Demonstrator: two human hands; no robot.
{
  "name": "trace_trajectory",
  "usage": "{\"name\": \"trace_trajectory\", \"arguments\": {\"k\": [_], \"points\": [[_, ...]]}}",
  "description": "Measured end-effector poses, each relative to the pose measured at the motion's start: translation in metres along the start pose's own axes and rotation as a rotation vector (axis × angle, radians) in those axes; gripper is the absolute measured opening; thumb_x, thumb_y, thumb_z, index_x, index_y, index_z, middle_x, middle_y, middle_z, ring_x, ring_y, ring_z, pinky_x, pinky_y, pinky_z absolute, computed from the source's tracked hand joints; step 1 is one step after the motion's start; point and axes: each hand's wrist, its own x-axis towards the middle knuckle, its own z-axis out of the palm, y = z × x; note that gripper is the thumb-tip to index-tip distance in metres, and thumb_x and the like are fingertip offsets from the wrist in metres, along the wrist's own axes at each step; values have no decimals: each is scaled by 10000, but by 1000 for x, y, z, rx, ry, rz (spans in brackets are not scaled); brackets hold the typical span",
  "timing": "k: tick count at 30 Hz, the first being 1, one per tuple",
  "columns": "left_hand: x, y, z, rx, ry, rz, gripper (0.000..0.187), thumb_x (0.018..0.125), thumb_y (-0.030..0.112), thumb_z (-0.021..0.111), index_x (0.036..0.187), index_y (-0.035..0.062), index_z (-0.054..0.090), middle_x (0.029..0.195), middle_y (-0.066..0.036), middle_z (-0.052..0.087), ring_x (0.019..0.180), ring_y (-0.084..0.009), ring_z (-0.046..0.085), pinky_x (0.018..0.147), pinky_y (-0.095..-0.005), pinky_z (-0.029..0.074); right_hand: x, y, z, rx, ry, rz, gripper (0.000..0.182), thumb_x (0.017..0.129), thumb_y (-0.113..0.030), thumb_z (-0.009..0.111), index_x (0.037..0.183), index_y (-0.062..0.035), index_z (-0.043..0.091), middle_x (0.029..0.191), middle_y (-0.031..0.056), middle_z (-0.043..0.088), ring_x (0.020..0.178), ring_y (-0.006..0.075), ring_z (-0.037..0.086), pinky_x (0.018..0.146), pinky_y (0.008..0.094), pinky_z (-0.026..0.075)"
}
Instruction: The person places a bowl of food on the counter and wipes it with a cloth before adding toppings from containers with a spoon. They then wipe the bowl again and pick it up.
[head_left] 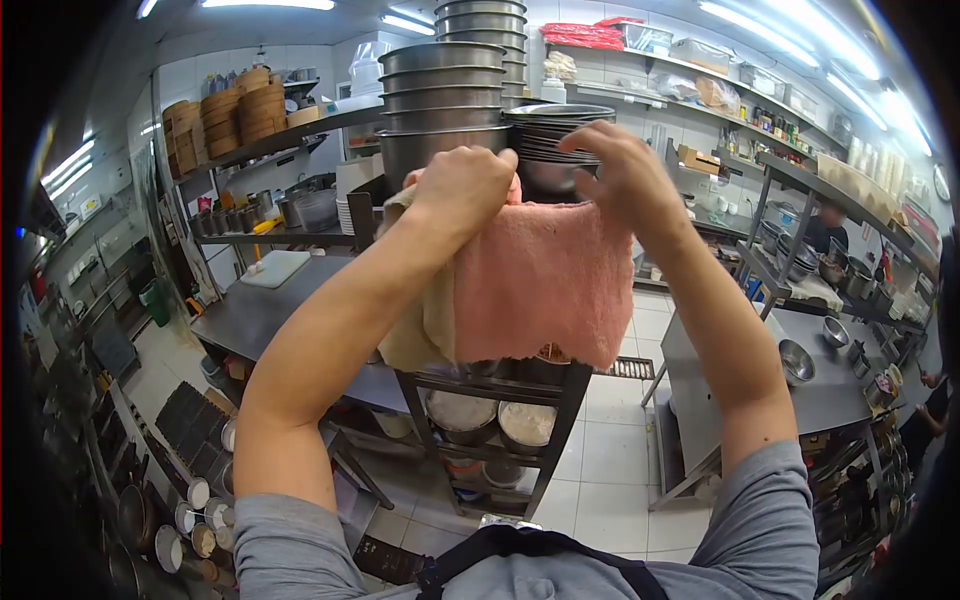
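My left hand (465,188) is closed in a fist at the top edge of a pink cloth (540,285), which hangs down in front of me. Beside and partly behind it hangs a beige cloth (432,305), under my left wrist. My right hand (632,180) is at the pink cloth's upper right corner, its fingers curved and apart. Just past those fingers sits a stack of dark round pans (560,120). Tall steel pots (443,105) are nested in a column beyond my left hand. The cloths hide part of the rack below.
The metal rack (575,410) in front of me holds tubs of white contents (527,424). A steel table (225,310) with a white cutting board (275,268) stands left. Another table (720,365) with metal bowls (795,362) is on the right, a person (827,228) behind it.
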Motion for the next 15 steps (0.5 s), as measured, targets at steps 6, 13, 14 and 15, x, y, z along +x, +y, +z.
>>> {"name": "trace_trajectory", "arguments": {"k": [6,13,14,15], "points": [[30,-20,-9,-201,-411,-16,207,789,165,597,932,34,669,906,-179,665,816,-287,653,735,-351,518,-17,-30,64,-57,-441,67,288,808,-304,568,798,-18,598,835,163,641,794,342,610,718,449,470],[6,-56,-66,-510,-297,67,250,724,70,563,944,9,666,888,-156,671,862,-261,635,785,-329,491,1,-32,71,-34,-456,267,299,756,-319,582,719,-34,666,743,174,637,746,355,614,707,443,485],[1,-45,-60,-555,-439,85,255,721,62,564,947,6,667,923,-165,665,896,-264,623,815,-329,478,3,-29,73,-27,-465,254,327,760,-350,579,752,-41,685,755,178,641,742,353,617,705,442,489],[1,-43,-40,-546,-531,60,335,709,74,583,1033,19,644,992,-172,652,948,-275,610,842,-337,468,4,-29,73,-25,-473,247,327,760,-350,579,752,-41,685,755,178,641,742,353,617,705,442,489]]}}
